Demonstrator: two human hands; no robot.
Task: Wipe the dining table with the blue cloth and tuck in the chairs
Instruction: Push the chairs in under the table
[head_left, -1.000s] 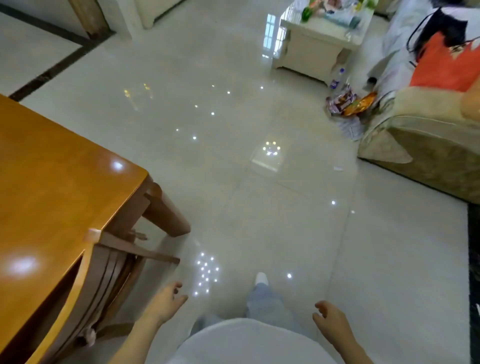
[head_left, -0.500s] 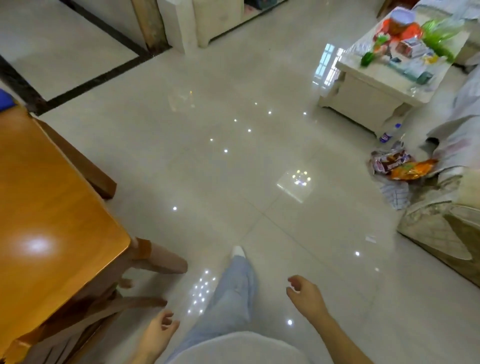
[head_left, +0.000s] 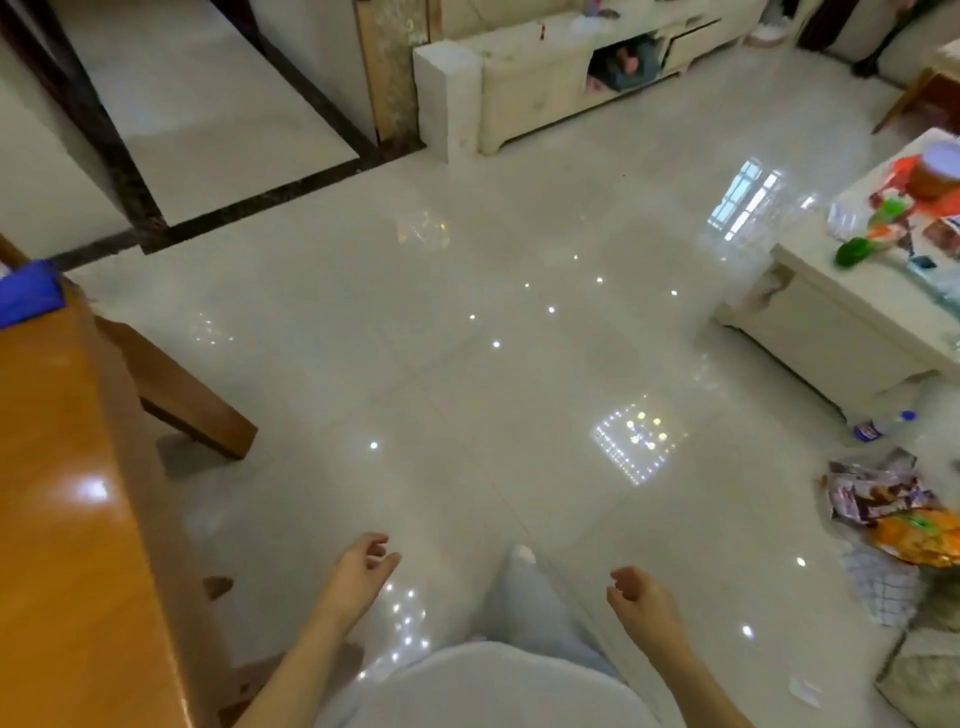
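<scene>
Left grip (head_left: 361, 569): bare, reaching forward and down, to the right of the worktop (head_left: 62, 519) and not touching it. Fingers loosely curled, thumb set apart from them; nothing held. The left forearm (head_left: 306, 654) is bare and rises from the lower edge of the view, just beside the worktop's near end.

Right grip (head_left: 641, 597): farther right of the worktop and well apart from it. Fingers loosely curled, palm turned inward toward the left grip; nothing held.

One leg (head_left: 524, 608) is set forward between the two grips, with the foot in a white sock (head_left: 519, 553).
</scene>
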